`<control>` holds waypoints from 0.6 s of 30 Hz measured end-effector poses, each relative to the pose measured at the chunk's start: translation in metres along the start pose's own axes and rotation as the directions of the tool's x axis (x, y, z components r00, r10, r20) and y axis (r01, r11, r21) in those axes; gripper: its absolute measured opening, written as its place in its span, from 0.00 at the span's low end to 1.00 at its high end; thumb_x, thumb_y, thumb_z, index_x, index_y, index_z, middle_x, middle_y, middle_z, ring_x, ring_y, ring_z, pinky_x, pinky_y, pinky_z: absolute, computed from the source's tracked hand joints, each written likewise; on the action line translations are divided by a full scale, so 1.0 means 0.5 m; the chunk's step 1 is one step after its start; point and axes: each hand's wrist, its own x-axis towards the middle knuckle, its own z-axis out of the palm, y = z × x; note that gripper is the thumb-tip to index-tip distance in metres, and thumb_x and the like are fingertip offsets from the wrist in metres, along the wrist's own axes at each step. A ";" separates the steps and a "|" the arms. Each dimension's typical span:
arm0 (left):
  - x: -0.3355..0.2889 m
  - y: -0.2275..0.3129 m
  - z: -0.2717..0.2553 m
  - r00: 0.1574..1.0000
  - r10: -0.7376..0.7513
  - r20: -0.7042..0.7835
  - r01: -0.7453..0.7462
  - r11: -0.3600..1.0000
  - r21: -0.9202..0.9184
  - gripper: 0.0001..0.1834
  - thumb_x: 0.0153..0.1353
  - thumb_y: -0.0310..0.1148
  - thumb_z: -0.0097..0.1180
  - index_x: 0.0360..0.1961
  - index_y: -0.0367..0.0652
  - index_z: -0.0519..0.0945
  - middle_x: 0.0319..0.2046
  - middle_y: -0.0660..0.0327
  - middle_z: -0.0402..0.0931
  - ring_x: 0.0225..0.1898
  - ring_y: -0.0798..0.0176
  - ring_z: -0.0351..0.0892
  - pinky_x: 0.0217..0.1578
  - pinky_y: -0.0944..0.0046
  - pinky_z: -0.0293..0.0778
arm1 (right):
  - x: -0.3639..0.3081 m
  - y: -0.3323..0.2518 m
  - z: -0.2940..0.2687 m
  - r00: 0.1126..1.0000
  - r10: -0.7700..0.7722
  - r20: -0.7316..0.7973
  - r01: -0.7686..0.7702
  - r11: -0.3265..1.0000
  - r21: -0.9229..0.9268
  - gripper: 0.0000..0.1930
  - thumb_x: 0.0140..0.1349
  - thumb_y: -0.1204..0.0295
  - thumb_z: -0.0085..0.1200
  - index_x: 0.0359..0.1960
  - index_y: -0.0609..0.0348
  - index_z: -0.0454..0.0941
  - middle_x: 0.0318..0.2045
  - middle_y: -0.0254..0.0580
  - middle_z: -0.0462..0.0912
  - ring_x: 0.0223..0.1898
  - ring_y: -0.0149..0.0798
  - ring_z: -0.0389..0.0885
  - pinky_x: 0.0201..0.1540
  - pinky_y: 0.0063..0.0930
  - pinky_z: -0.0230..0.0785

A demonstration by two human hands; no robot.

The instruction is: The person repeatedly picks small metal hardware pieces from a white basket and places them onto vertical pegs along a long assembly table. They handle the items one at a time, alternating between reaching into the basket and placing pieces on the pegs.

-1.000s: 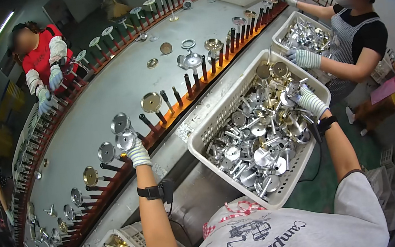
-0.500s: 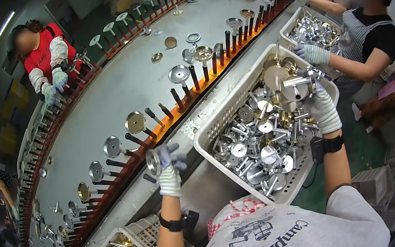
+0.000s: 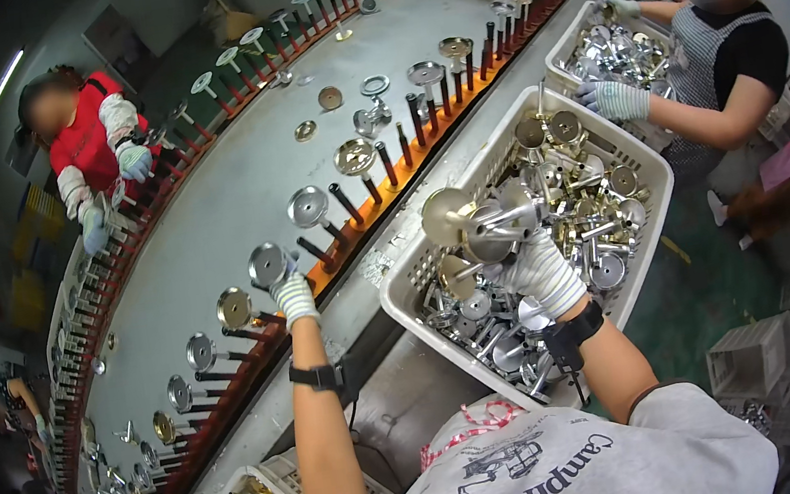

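My left hand (image 3: 293, 296) is at the near row of upright pegs, its gloved fingers closed on a silver metal disc with a stem (image 3: 267, 264). That disc sits at the peg row; whether its stem is over a peg is hidden. Over the basket's left part, my right hand (image 3: 543, 279) grips a bunch of stemmed metal discs (image 3: 479, 227), gold and silver, fanned out to the left. Beneath it a white plastic basket (image 3: 463, 371) holds a jumble of similar parts. Both hands wear striped gloves.
Pegs on an orange-red track (image 3: 388, 195) curve around a grey table (image 3: 205, 188), many carrying discs. Loose discs (image 3: 330, 98) lie on it. Another basket (image 3: 290, 469) stands lower left. A co-worker (image 3: 727, 59) handles parts at right; another (image 3: 91, 133) works across the table.
My left hand has moved left and up with its disc, from beside the basket to the pegs. My right hand has brought its bunch leftward. Near-row pegs have shifted toward the lower left.
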 end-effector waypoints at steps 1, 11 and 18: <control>-0.019 0.008 -0.010 0.997 -0.077 -0.014 0.074 0.989 -0.129 0.19 0.58 0.45 0.51 0.34 0.37 0.81 0.33 0.50 0.80 0.36 0.55 0.77 0.44 0.60 0.68 | 0.000 0.000 -0.002 1.000 -0.006 -0.007 0.006 1.000 0.002 0.32 0.47 0.45 0.61 0.51 0.48 0.72 0.46 0.39 0.78 0.43 0.40 0.79 0.29 0.32 0.75; -0.345 0.200 -0.046 0.810 0.418 0.412 -0.060 0.758 -0.650 0.14 0.64 0.31 0.50 0.49 0.37 0.71 0.43 0.57 0.74 0.39 0.69 0.75 0.45 0.69 0.73 | 0.011 0.001 -0.010 0.998 0.019 0.054 -0.022 0.999 0.042 0.31 0.48 0.49 0.62 0.53 0.48 0.71 0.50 0.39 0.76 0.48 0.43 0.77 0.34 0.38 0.75; -0.405 0.285 -0.053 0.578 0.213 0.788 0.290 0.849 -0.442 0.24 0.63 0.53 0.48 0.36 0.39 0.77 0.18 0.62 0.76 0.14 0.75 0.69 0.15 0.77 0.64 | 0.019 0.037 -0.007 0.953 -0.245 0.180 0.301 0.851 -0.431 0.20 0.60 0.61 0.57 0.52 0.52 0.73 0.38 0.28 0.77 0.36 0.25 0.75 0.35 0.19 0.71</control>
